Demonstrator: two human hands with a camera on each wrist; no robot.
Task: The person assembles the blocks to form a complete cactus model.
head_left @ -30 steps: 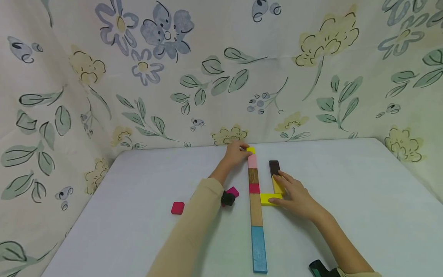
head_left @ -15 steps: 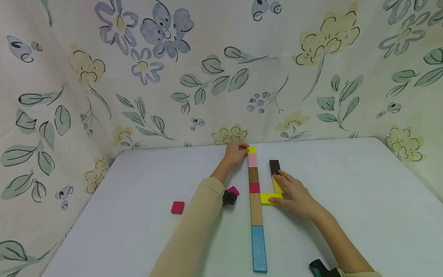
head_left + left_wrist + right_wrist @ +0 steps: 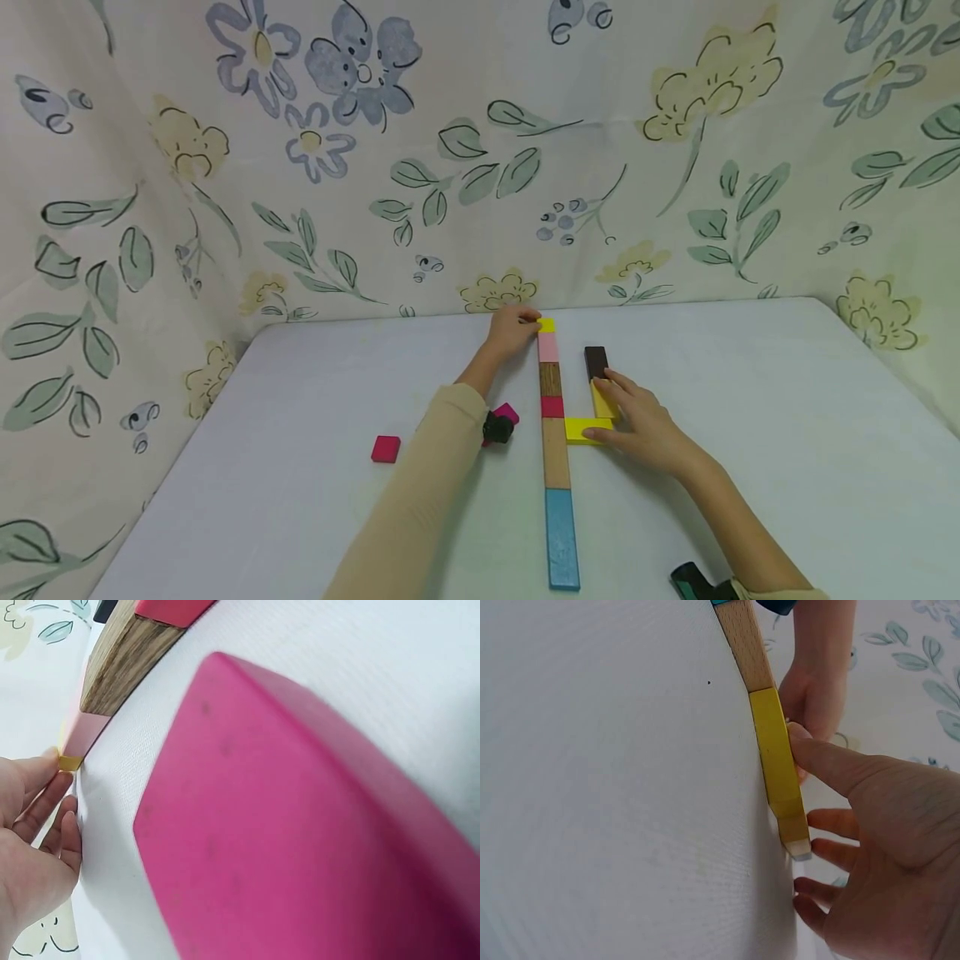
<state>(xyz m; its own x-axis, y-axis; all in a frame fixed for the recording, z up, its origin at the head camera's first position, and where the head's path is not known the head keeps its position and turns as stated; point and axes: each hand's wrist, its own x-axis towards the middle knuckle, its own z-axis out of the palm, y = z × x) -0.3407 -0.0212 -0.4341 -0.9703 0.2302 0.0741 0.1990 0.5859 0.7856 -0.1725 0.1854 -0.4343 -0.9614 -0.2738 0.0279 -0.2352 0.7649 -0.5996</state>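
A row of coloured wooden blocks runs away from me on the white table. At its far end my left hand [image 3: 512,331] pinches a small yellow block [image 3: 547,325] between thumb and fingertips. Behind it come a pink block [image 3: 548,347], a dark wood block [image 3: 550,379], a red block [image 3: 552,407], a light wood block [image 3: 556,452] and a blue block [image 3: 562,539]. My right hand [image 3: 648,427] is spread, its thumb resting on a yellow block [image 3: 579,430] that juts right from the row. Its fingertips touch a yellow piece [image 3: 604,402] below a dark brown block [image 3: 596,362].
A red block [image 3: 386,449] lies left of my left arm. A magenta block [image 3: 255,825], close to the left wrist camera, is partly hidden by the wrist camera in the head view. A floral cloth [image 3: 450,217] hangs behind the table [image 3: 787,400].
My left thumb has drawn back slightly leftward at the yellow end block, uncovering more of it. The right hand and the blocks stay in place.
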